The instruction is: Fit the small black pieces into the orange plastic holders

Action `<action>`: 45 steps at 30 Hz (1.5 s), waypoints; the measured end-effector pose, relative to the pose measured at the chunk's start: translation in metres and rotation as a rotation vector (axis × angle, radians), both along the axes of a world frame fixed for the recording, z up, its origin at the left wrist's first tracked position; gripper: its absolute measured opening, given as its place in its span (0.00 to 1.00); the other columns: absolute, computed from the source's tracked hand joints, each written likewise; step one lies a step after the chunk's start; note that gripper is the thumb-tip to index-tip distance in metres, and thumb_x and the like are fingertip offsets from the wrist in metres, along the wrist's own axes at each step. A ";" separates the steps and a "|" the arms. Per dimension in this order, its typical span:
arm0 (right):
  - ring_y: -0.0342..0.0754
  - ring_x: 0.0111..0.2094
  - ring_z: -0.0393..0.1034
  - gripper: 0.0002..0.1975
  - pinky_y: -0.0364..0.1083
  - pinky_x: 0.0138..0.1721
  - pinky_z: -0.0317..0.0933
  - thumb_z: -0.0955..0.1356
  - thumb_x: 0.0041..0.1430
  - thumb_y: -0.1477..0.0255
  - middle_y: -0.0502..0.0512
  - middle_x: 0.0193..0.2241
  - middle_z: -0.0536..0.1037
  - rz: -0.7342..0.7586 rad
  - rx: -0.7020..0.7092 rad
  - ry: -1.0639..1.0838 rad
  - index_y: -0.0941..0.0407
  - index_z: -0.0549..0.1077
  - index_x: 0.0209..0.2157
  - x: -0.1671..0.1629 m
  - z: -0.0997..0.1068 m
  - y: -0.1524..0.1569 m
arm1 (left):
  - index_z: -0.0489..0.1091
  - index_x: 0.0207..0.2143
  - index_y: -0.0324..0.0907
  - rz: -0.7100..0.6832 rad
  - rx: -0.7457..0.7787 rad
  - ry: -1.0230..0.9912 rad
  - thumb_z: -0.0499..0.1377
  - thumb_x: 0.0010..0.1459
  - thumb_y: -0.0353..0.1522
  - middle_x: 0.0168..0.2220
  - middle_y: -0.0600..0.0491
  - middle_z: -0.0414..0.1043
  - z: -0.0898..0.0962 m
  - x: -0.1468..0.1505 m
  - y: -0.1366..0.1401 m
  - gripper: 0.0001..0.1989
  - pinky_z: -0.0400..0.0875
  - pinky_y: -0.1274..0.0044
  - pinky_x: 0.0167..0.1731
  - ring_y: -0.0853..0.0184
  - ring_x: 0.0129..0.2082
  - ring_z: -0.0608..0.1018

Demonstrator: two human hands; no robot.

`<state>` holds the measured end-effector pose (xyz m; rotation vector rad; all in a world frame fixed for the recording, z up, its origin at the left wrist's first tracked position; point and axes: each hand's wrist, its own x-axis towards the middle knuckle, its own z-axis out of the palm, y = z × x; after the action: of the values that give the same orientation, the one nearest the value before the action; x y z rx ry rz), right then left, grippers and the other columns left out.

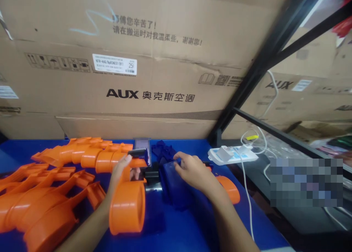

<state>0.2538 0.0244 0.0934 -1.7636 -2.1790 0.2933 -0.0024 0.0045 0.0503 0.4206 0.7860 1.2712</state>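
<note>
My left hand (118, 173) is closed around an orange plastic part (125, 208) with a wide round cup at its lower end. A short black cylinder (137, 153) with a dark blue end lies along the top of that part, by my thumb. My right hand (194, 171) has its fingers bent over a dark blue plastic piece (172, 182), just right of the orange part. Another black cylinder (152, 175) shows between the two hands. Behind the right hand lies a small heap of dark blue pieces (162, 149).
Nested rows of orange parts (46, 204) cover the left side of the blue table (154, 239). One more orange piece (229, 189) lies beyond my right wrist. A white power strip (233, 155) with cables sits at the right edge. Cardboard boxes (151, 116) and a black frame (247, 72) stand behind.
</note>
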 end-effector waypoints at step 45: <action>0.43 0.24 0.70 0.11 0.40 0.25 0.61 0.65 0.60 0.75 0.49 0.25 0.76 0.251 0.404 0.498 0.56 0.71 0.45 -0.098 -0.017 -0.026 | 0.71 0.30 0.42 0.083 0.330 0.478 0.66 0.56 0.42 0.13 0.61 0.60 0.010 0.001 -0.005 0.14 0.55 0.82 0.17 0.75 0.13 0.61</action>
<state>0.1559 -0.0012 0.0763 -1.0664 -1.9193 0.2870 -0.0013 -0.0009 0.0601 0.9924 1.0008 1.4028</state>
